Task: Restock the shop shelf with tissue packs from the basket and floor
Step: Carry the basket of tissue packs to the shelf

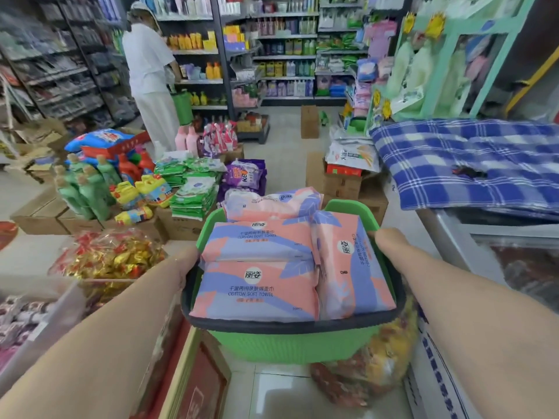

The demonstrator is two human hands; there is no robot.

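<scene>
A green plastic basket (pixel 290 343) with a dark rim hangs in front of me, filled with several pink and purple tissue packs (pixel 257 291) marked "cotton soft towel". My left hand (pixel 187 264) grips the basket's left side and my right hand (pixel 388 240) grips its right side; the fingers are hidden behind the rim. Both forearms reach forward from the bottom corners. One more pack (pixel 272 204) lies on top at the basket's far end.
Cartons with green bottles (pixel 87 189), yellow jugs and green wipe packs (pixel 193 195) crowd the floor at left. A person in white (pixel 151 74) stands at the far shelves (pixel 284 55). A blue checked cloth (pixel 472 164) covers a freezer at right. Bagged sweets (pixel 112 255) sit near my left arm.
</scene>
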